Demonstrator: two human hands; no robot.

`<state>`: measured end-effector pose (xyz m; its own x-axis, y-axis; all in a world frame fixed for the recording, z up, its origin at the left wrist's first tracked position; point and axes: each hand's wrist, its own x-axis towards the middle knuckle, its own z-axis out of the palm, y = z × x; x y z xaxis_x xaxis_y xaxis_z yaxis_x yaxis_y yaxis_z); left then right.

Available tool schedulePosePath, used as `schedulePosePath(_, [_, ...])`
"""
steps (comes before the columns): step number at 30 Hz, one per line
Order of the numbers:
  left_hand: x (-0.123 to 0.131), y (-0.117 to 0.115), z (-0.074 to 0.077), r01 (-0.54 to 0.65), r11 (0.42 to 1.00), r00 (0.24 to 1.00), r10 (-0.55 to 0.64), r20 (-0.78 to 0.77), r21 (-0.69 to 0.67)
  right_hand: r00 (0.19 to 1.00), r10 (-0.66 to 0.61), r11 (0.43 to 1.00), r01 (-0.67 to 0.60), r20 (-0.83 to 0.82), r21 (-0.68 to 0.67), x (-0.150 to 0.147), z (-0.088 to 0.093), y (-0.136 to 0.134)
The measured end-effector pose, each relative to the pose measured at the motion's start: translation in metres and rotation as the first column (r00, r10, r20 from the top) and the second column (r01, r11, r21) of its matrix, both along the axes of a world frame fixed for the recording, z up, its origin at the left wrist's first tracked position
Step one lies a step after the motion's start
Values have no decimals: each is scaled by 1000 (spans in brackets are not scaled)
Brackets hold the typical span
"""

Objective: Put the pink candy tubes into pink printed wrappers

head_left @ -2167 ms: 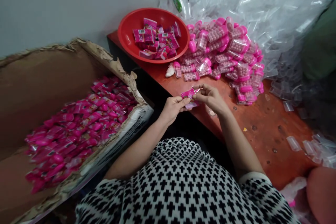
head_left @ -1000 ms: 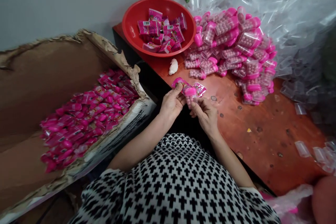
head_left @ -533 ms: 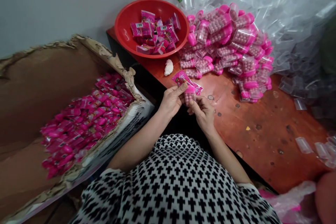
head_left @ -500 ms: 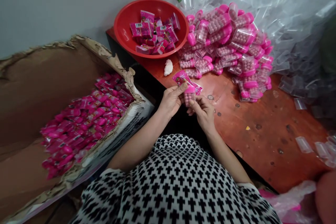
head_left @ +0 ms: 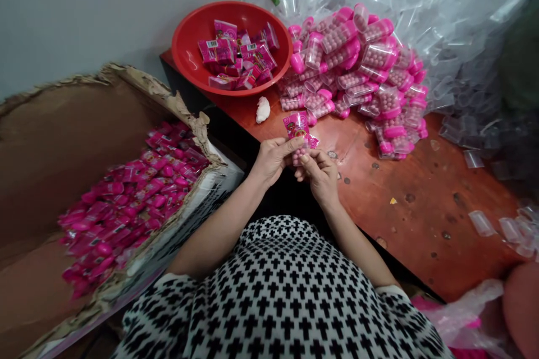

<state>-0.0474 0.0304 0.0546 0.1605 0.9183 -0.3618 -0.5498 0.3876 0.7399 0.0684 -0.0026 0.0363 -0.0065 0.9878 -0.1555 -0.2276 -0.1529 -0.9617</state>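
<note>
My left hand (head_left: 272,161) pinches a pink printed wrapper (head_left: 297,125) between thumb and fingers. Just below, a small clear tube of pink candy balls (head_left: 299,156) is gripped at its lower end by my right hand (head_left: 322,175). The wrapper covers the tube's capped top; how far down it reaches is hidden by my fingers. Behind my right fingers shows another bit of pink printed wrapper (head_left: 314,141); I cannot tell whether it is held or lies on the table. Both hands are closed, close together at the table's edge.
A red bowl (head_left: 181,56) of pink wrappers stands on the reddish table (head_left: 404,235), near a white lump (head_left: 263,110). Behind are heaped candy tubes (head_left: 337,61) and clear empty tubes (head_left: 463,84). At left, a torn-edged cardboard box (head_left: 37,140) holds wrapped tubes (head_left: 138,202).
The wrapper has straightened from a leftward tilt and now covers the tube's pink cap, which was visible before. Both hands stay close together; the whole view has shifted slightly.
</note>
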Motion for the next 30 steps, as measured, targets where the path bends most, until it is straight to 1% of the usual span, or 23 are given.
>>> schedulePosePath(3, [3,-5,-1,25,1000,1000,-25,3,6,997,-71,997,70,-12,-8,0,-2,4])
schedulePosePath(5, [3,-8,-2,24,1000,999,-24,21,-2,995,-91,996,91,-34,-3,1,-3,5])
schedulePosePath(10, [-1,-14,-6,-88,995,992,91,85,-37,999,-9,1000,9,-43,20,5,0,3])
schedulePosePath(14, [-1,-21,-7,-90,996,992,90,83,-12,999,-9,1000,10,-52,19,-1,3,4])
schedulePosePath(16, [-4,-26,-3,-97,995,993,98,70,-11,998,3,1000,-1,-69,27,-7,4,5])
schedulePosePath(18, [-13,-31,5,-170,985,984,170,50,-12,997,32,999,-30,-68,35,-9,6,6])
schedulePosePath(19, [-20,-33,10,-244,970,969,244,41,3,998,39,999,-37,-58,40,-9,8,6])
schedulePosePath(20, [-29,-35,15,-340,940,940,338,37,30,999,33,998,-32,-41,45,-6,9,6])
schedulePosePath(22, [-46,-37,22,-535,838,844,534,41,108,1000,-12,998,12,-1,67,2,11,8])
schedulePosePath(23, [-52,-36,22,-591,794,804,593,35,143,999,-42,996,41,16,82,8,12,8])
schedulePosePath(24, [-56,-34,20,-608,774,787,616,11,178,997,-69,993,66,28,98,15,12,9])
schedulePosePath(25, [-56,-31,16,-587,780,794,607,-37,216,995,-92,990,87,38,112,21,11,10])
schedulePosePath(26, [-53,-26,9,-520,812,820,562,-114,263,993,-110,987,103,49,122,26,11,11])
schedulePosePath(27, [-46,-21,0,-417,849,839,497,-221,324,990,-124,985,115,62,127,30,10,11])
schedulePosePath(28, [-38,-15,-10,-292,869,826,440,-353,399,988,-135,984,124,79,126,34,9,11])
schedulePosePath(29, [-29,-9,-20,-114,873,775,377,-506,474,986,-138,984,126,98,122,36,8,11])
schedulePosePath(30, [-20,-3,-29,54,850,680,353,-643,524,984,-138,985,125,116,115,37,7,10])
